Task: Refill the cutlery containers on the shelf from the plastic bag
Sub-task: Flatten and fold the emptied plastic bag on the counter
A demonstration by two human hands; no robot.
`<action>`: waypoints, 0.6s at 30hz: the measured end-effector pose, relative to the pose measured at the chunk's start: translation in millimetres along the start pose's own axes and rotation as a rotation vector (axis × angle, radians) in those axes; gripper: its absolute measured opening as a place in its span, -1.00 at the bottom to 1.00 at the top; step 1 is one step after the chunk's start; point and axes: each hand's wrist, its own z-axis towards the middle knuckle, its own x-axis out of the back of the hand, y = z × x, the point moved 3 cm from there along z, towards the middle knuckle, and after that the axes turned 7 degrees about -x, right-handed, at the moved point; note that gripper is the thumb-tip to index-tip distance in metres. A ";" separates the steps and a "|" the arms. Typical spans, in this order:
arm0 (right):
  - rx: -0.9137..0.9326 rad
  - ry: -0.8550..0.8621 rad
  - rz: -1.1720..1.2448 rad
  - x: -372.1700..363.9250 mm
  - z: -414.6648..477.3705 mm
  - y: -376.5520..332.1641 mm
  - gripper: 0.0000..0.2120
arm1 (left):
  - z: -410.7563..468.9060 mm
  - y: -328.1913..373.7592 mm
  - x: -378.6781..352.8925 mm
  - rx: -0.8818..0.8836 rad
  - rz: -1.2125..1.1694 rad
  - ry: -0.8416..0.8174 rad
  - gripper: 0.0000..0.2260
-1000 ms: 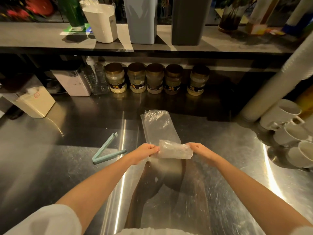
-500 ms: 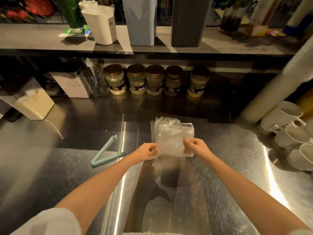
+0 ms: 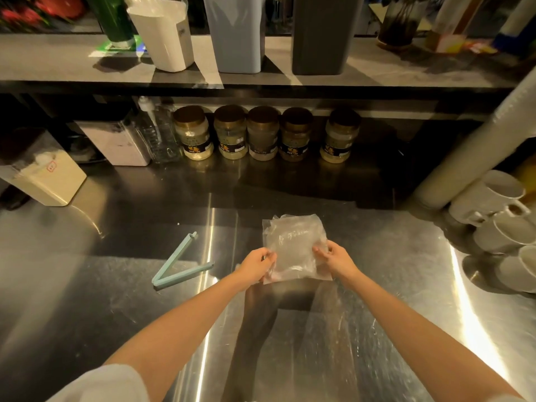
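Steel counter: plastic bag pinched between hands.

Plastic bag: clear, crumpled film folded into a roughly square packet, centre of the frame; contents cannot be made out.
Bag grip: left hand pinches its lower left edge, right hand its lower right edge.
White container: upright, upper left of centre on the shelf, something pale at its rim.
Blue-grey container: tall, upright, top centre, just right of the white one.
Dark grey container: tall, upright, next on the right; top cut off by the frame.
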 end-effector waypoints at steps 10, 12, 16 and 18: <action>0.213 0.379 -0.678 -13.3 10.8 -4.6 -0.29 | 5.0 -7.7 -12.7 0.131 0.116 0.071 -0.75; 0.345 0.249 -0.995 -24.4 13.5 -8.7 -0.17 | 3.8 -8.0 -14.5 0.148 0.111 0.060 -0.76; 0.275 0.009 -1.292 -39.6 27.0 9.3 -0.14 | 7.3 -9.1 -13.7 0.168 0.094 0.054 -0.85; 0.215 -0.018 -1.337 -42.5 31.0 15.2 -0.17 | 7.2 -7.2 -14.1 0.181 0.119 0.039 -0.82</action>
